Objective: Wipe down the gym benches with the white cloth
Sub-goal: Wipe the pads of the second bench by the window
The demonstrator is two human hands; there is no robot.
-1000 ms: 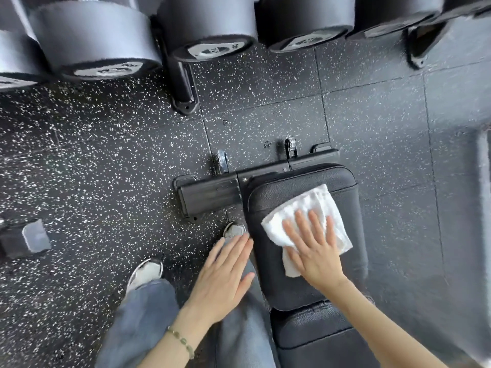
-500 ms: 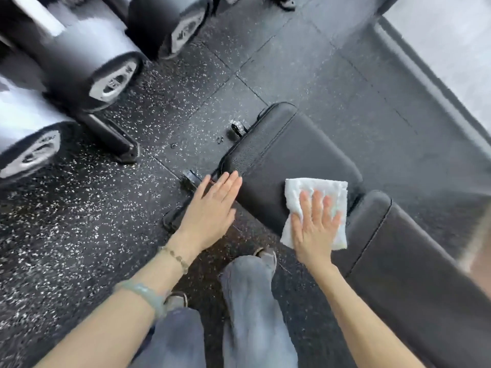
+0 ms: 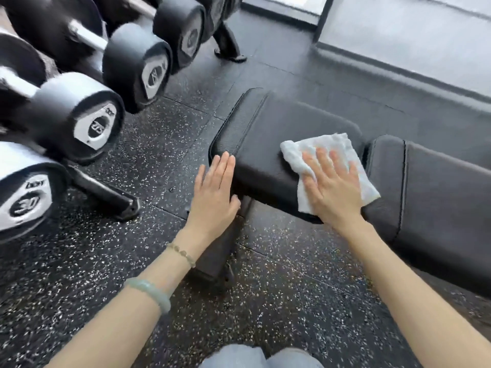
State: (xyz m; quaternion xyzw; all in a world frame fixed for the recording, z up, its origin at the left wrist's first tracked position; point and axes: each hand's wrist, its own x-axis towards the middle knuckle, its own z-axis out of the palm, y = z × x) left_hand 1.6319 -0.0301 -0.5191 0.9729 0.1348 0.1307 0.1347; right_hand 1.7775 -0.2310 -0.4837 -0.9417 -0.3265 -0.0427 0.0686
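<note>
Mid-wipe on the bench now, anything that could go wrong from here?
The white cloth hangs over the seat pad's near edge under the flat right hand; a hard sweep could drag it off onto the speckled floor. The left hand sits at the pad's corner, so it could slip off. The longer back pad may get skipped.

Bench (image 3: 438, 192) cut off at the right edge. Part of white cloth (image 3: 329, 150) hidden under the right hand (image 3: 333, 193). Bench frame (image 3: 216, 251) partly covered by the left hand (image 3: 214, 199). Dumbbells (image 3: 79, 123) blurred, cropped at left. Trouser knees (image 3: 255, 358) cropped below.
</note>
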